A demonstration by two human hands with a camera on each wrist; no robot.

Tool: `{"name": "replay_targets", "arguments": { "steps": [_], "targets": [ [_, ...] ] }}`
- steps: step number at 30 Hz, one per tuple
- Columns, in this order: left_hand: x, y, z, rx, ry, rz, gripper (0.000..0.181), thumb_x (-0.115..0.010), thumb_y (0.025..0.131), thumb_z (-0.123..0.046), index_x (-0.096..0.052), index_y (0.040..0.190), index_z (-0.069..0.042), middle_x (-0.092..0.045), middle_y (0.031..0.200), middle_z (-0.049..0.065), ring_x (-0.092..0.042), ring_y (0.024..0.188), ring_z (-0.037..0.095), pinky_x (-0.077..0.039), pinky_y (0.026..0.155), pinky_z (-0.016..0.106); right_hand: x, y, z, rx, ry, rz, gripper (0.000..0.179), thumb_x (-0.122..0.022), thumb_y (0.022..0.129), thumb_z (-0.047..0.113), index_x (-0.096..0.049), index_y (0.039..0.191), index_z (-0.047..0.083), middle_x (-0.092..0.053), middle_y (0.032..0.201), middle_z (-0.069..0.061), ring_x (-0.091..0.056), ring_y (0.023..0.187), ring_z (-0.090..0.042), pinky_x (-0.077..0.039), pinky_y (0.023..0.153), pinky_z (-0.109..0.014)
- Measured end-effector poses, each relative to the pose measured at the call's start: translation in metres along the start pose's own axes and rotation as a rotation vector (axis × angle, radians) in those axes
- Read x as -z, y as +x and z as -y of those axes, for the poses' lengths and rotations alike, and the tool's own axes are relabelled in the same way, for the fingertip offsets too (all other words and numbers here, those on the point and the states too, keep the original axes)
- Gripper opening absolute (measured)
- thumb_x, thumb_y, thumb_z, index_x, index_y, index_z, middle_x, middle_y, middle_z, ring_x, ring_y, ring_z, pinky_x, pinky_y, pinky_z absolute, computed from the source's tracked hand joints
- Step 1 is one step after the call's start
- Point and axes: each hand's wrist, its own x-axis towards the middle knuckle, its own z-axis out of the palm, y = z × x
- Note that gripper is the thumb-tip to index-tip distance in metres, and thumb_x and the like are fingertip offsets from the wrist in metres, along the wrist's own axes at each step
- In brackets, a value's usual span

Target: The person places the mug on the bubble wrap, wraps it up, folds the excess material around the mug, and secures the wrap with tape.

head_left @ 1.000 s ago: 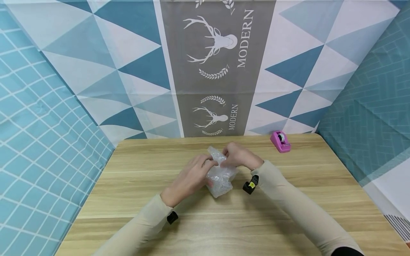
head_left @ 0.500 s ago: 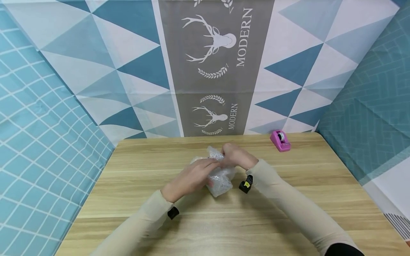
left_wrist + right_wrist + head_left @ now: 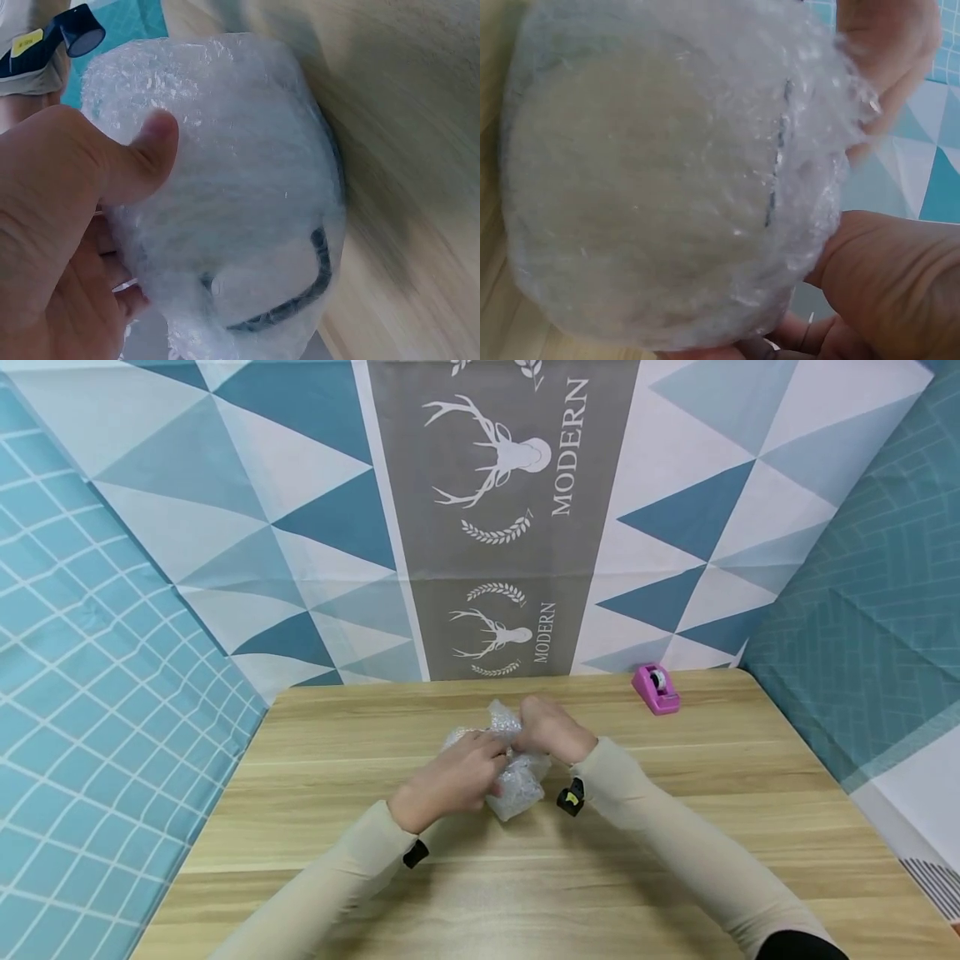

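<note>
A bundle of clear bubble wrap (image 3: 516, 792) rests on the wooden table between the two hands. Through the layers in the left wrist view shows a mug (image 3: 262, 281) with a dark-edged handle; a thin dark line like its rim shows in the right wrist view. My left hand (image 3: 459, 770) holds the wrap from the left, thumb (image 3: 154, 154) on its surface and fingers curled at its edge. My right hand (image 3: 553, 732) grips gathered wrap at the top right, its fingers partly under the bundle in the right wrist view. Both sets of fingertips are partly hidden.
A pink tape dispenser (image 3: 656, 688) with a roll of tape stands near the table's back right edge. The wooden table (image 3: 337, 727) meets a patterned cloth backdrop (image 3: 480, 552) behind, with blue cloths on both sides.
My left hand has come over the top of the bundle, its fingers curling down by the right hand. The right hand has shifted slightly left. The bundle stays in place.
</note>
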Motion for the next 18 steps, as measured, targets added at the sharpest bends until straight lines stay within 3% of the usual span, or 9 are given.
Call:
{"name": "replay_targets", "arguments": {
  "steps": [7,14,18],
  "targets": [
    [0.0027,-0.0001,0.0002,-0.005,0.024,0.081,0.047,-0.084,0.083,-0.022,-0.067,0.124,-0.006,-0.073,0.123,0.005,-0.065,0.122,0.022,-0.049,0.11,0.043,-0.0003,0.0003,0.0009,-0.029,0.016,0.009,0.021,-0.079,0.082,0.01,-0.06,0.072,0.008,-0.061,0.066,-0.005,-0.055,0.048,-0.014,-0.046,0.038,-0.023],
    [-0.005,-0.0037,0.001,-0.098,-0.033,-0.033,0.052,-0.087,0.074,-0.009,-0.063,0.119,0.002,-0.072,0.113,0.01,-0.067,0.117,0.026,-0.045,0.117,0.04,-0.0024,0.0002,-0.0013,-0.008,0.0,-0.013,0.025,-0.082,0.081,0.013,-0.062,0.067,0.007,-0.061,0.06,-0.005,-0.053,0.044,-0.013,-0.044,0.037,-0.021],
    [-0.0047,-0.0016,0.0024,-0.094,-0.105,-0.02,0.057,-0.087,0.076,-0.009,-0.061,0.125,0.004,-0.072,0.117,0.011,-0.067,0.119,0.027,-0.042,0.119,0.042,-0.0028,0.0011,-0.0017,0.044,-0.021,-0.022,0.023,-0.082,0.082,0.012,-0.063,0.07,0.007,-0.063,0.064,-0.006,-0.056,0.045,-0.014,-0.046,0.038,-0.022]
  ]
}}
